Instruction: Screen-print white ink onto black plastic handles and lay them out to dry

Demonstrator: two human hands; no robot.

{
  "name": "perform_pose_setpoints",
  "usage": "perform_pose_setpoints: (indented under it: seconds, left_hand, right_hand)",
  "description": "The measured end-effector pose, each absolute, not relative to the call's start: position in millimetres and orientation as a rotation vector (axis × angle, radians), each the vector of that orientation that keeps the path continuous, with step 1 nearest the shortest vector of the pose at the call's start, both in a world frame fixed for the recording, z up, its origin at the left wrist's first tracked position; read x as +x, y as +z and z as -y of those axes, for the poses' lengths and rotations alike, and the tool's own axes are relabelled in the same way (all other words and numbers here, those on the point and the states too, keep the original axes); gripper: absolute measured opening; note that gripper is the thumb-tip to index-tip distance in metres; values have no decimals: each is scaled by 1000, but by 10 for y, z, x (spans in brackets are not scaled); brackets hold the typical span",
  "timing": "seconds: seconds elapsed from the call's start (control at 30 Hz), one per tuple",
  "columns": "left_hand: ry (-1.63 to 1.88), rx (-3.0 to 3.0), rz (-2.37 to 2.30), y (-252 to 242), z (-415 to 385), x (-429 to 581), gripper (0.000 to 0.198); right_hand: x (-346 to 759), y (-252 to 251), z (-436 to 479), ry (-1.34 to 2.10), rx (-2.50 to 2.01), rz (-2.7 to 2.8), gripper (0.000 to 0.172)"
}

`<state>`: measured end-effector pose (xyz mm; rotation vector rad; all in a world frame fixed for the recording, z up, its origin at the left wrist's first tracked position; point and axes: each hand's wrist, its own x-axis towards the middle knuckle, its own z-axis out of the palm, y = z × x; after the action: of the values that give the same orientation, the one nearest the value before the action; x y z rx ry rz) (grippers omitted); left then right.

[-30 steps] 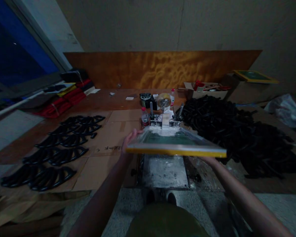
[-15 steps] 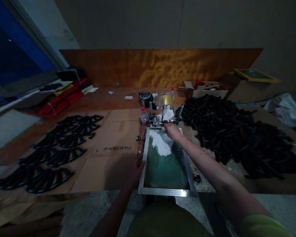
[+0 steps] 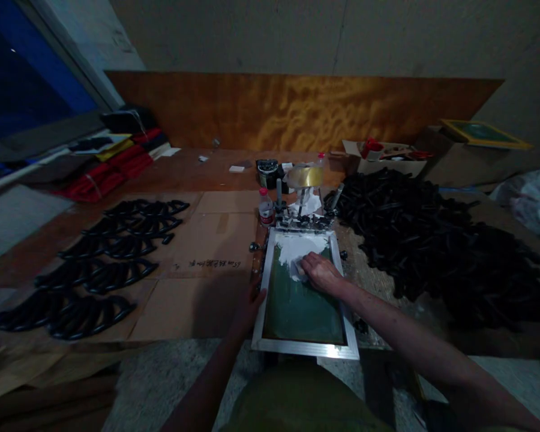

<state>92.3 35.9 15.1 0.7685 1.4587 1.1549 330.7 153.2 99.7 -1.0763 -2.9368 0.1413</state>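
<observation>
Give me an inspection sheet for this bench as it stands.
Surface: wooden bench, cardboard sheets laid over it.
Job's things: framed screen lying flat, white ink at its far end.
Clutter: black curved parts in rows on the left, black heap on the right, small bottle, tape roll.
Hands: left hand on the frame's left edge; right hand on the mesh beside the ink.
Cables: nothing seen.
Surroundings: plywood backboard, dark window.
</observation>
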Motion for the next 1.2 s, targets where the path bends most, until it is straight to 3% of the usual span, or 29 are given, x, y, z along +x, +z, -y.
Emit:
perform_pose_setpoints:
  seconds: [0.1, 0.27, 0.37, 0.57, 0.77, 0.87, 1.0, 1.1, 1.2]
  left_hand:
    - [1143, 743, -1448, 102, -354, 917, 85]
    - [1157, 723, -1431, 104, -354, 905, 83]
    - [1187, 722, -1413, 138, -349, 906, 78]
    - [1155, 691, -1412, 420, -322, 947, 78]
    - [1033, 979, -1631, 1133, -383, 812, 47]
    - [1098, 1074, -1631, 1439, -577, 769, 48]
    - [1448, 994, -1348, 1769, -951, 888, 50]
    - [1527, 929, -1284, 1963, -1180, 981, 45]
    - [1586, 885, -1300, 1996, -1240, 1022, 44]
  right_hand:
    - [3437, 1045, -1493, 214, -861, 3005, 23]
    - [3360, 1013, -1608, 167, -1042, 2793, 15]
    - [3353, 865, -1491, 111, -924, 2774, 20]
    - [3405, 980, -1649, 266, -911, 2714, 19]
    - [3285, 1417, -2480, 210, -1467, 2478, 53]
    - [3670, 1497, -2680, 117, -1632, 2221, 53]
    - [4241, 1226, -2515, 268, -1815, 1895, 35]
    - [4268, 793, -2168, 480, -1673, 2049, 28]
    - [4026, 462, -1888, 557, -1431, 2334, 36]
